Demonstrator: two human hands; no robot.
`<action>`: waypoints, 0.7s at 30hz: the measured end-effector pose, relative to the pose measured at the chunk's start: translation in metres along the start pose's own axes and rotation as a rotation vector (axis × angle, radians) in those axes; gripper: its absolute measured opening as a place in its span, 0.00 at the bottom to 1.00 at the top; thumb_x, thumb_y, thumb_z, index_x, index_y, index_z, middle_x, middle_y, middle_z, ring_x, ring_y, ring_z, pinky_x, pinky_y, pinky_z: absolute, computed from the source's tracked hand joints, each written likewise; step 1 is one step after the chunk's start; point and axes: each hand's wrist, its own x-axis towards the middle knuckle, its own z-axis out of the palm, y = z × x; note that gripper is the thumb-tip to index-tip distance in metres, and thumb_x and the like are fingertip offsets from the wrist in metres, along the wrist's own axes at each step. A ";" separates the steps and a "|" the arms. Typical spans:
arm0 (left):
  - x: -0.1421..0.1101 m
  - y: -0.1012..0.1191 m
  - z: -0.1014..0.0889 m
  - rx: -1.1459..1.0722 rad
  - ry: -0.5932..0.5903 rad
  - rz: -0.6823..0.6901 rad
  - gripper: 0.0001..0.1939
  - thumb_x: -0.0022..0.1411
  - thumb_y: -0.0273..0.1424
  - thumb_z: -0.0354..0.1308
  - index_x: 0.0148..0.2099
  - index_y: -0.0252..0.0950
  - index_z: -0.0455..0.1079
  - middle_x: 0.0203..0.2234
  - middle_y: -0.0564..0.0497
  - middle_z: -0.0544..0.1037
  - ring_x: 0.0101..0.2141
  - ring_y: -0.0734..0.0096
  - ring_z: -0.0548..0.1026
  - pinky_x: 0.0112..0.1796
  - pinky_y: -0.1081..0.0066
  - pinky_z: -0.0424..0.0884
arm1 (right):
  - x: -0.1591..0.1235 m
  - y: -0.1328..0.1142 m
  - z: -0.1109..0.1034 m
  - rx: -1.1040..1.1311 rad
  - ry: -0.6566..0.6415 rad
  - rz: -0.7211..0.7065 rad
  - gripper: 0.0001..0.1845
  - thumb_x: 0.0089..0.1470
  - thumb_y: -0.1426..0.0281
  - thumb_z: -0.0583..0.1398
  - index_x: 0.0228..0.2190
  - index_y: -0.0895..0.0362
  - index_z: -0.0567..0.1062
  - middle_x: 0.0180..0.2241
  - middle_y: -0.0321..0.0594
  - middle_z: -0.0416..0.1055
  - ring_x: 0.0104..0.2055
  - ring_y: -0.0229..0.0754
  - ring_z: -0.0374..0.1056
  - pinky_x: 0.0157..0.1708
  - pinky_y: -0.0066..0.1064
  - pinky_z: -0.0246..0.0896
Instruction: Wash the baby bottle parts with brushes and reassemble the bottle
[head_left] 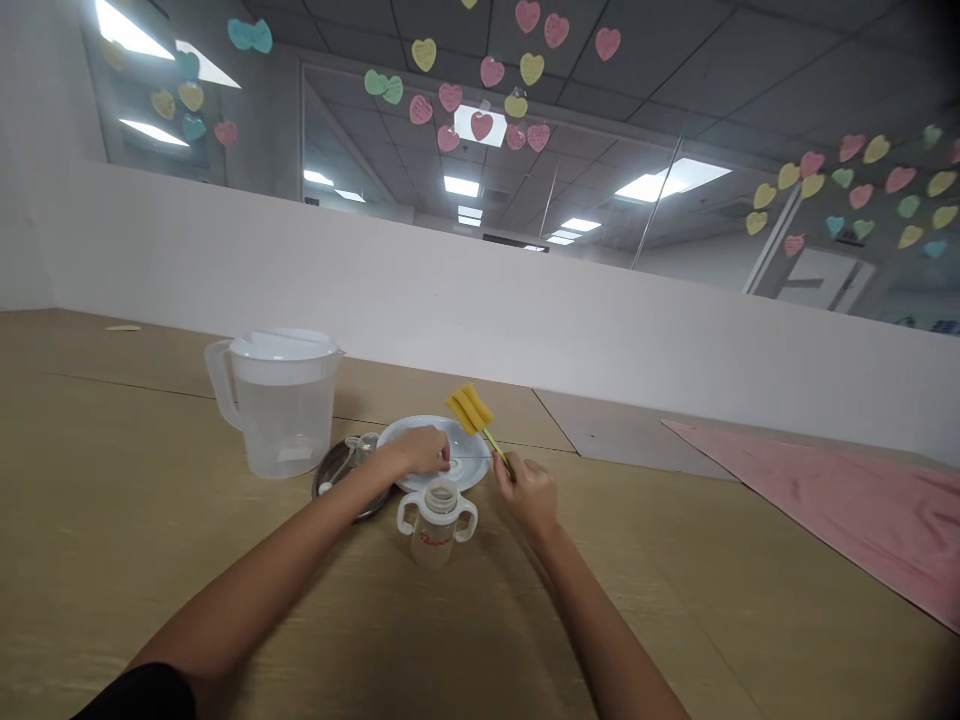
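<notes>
My left hand (416, 452) rests over a white round plate (466, 468), its fingertips closed together at a small white piece near the plate's centre. Whether it grips that piece is hard to tell. My right hand (529, 495) is closed on the green handle of a yellow sponge bottle brush (469, 410), whose sponge head leans over the plate's far rim. Just in front of the plate stands a clear baby bottle (433, 540) with white twin handles and no teat. A clear plastic water pitcher (277, 420) with a white lid stands to the left.
A dark round metal dish (337, 478) holding small parts sits beside the plate on the left. The light wooden tabletop (225, 600) spreads around everything. A pink sheet (832, 510) lies at the right, and a low white wall (375, 290) runs along the far side.
</notes>
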 end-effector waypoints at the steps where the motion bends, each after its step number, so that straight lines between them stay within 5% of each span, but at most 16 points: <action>1: 0.004 0.000 0.009 -0.006 -0.004 0.007 0.13 0.50 0.33 0.56 0.39 0.35 0.74 0.35 0.45 0.77 0.34 0.62 0.73 0.32 0.71 0.64 | 0.000 0.000 0.000 -0.001 -0.002 0.003 0.22 0.58 0.65 0.51 0.17 0.59 0.71 0.11 0.34 0.61 0.14 0.30 0.53 0.20 0.26 0.40; 6: 0.010 -0.003 0.026 -0.057 -0.016 0.051 0.13 0.46 0.29 0.57 0.36 0.34 0.73 0.32 0.46 0.77 0.32 0.61 0.73 0.29 0.71 0.63 | 0.001 0.000 0.000 -0.011 -0.008 0.011 0.22 0.58 0.64 0.51 0.17 0.59 0.71 0.11 0.34 0.60 0.14 0.30 0.53 0.20 0.26 0.40; 12: 0.004 -0.007 0.007 -0.169 -0.071 0.125 0.07 0.47 0.31 0.56 0.29 0.34 0.71 0.26 0.52 0.75 0.28 0.68 0.71 0.27 0.74 0.62 | -0.001 0.002 0.002 0.003 -0.019 0.061 0.23 0.58 0.64 0.50 0.17 0.59 0.70 0.11 0.34 0.61 0.14 0.30 0.53 0.20 0.26 0.39; 16: -0.002 -0.017 -0.025 -0.494 0.152 0.166 0.16 0.52 0.42 0.55 0.35 0.33 0.69 0.32 0.50 0.75 0.34 0.69 0.72 0.33 0.74 0.65 | -0.003 0.001 0.001 0.062 -0.026 0.131 0.21 0.58 0.64 0.51 0.18 0.59 0.71 0.13 0.34 0.62 0.16 0.30 0.54 0.20 0.25 0.40; 21: -0.019 -0.020 -0.055 -0.889 0.353 0.178 0.18 0.57 0.42 0.51 0.40 0.31 0.66 0.38 0.46 0.74 0.40 0.70 0.71 0.42 0.71 0.67 | -0.004 -0.003 0.000 0.165 -0.041 0.093 0.22 0.59 0.65 0.50 0.17 0.60 0.69 0.12 0.33 0.61 0.16 0.29 0.53 0.20 0.24 0.42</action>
